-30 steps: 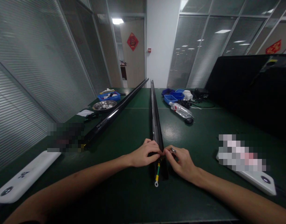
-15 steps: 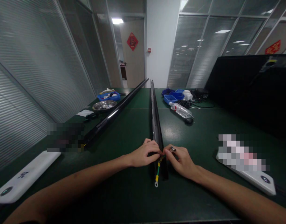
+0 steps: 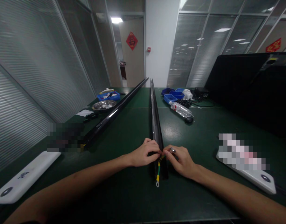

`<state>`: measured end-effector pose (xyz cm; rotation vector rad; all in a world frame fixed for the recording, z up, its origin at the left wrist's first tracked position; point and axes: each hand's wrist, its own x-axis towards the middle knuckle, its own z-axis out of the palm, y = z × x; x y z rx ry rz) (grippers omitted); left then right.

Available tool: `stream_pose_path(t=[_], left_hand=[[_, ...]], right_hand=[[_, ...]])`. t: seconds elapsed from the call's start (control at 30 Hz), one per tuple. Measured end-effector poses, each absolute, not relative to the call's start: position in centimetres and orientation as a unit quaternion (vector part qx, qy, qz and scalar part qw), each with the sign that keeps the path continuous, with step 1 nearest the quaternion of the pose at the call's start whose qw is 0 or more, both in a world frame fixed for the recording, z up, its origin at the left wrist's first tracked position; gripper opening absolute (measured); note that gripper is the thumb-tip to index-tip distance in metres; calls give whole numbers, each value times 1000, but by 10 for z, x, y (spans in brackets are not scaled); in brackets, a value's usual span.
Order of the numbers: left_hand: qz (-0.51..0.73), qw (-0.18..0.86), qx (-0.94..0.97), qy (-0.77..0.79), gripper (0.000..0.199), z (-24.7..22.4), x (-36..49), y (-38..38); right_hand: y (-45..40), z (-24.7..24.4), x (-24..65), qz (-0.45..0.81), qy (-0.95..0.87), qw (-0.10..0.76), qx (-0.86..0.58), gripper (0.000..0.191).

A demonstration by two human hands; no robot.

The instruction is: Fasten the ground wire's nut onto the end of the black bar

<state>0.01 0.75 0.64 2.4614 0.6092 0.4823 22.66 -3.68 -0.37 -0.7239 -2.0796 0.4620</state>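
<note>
A long black channel-shaped rail (image 3: 156, 124) runs away from me along the table. Over its near end, the fingertips of both my hands meet. My left hand (image 3: 147, 153) reaches in from the left, its fingers closed on the upper part of a green-and-yellow ground wire (image 3: 159, 170). From the other side, my right hand (image 3: 180, 159), with a ring on one finger, pinches the same spot between thumb and index finger. A metal ring terminal (image 3: 157, 184) hangs at the wire's near end. What lies right between the fingertips is mostly hidden.
A second black rail (image 3: 115, 114) lies diagonally to the left. Beyond it are a metal bowl (image 3: 103, 105) and a blue tray (image 3: 108, 95). Right of centre lie a plastic bottle (image 3: 181, 110) and blue bins (image 3: 170, 99). White devices (image 3: 26, 177) flank my arms.
The ring terminal end of the wire has swung slightly to the right. Both hands stay at almost the same place on the rail.
</note>
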Motion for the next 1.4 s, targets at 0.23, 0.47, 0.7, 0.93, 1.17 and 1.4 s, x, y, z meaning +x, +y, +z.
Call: stream_pose_path(t=[0.23,0.47,0.7,0.93,1.17,1.4], left_hand=[[184,278,917,220,17,8,1,7],[178,278,917,224,18,5,0,8],[180,284,915,223,16,10,0,7],[184,279,917,217,16,8,0,7],[182,277,918,215,15,7,-1,8],[179,277,919,218,16,8,0,8]], right_hand=[[-40,-6,222,170,-827,439,-307,22],[-43,-8,223,146,-824,436,-332,24],[-35,-3,230,173,-851,415,-272,23],[-41,-8,223,165,-824,433,-326,23],[-43,-6,225,167,-828,431,-318,22],[-33,-5,232,191,-852,413,-260,22]])
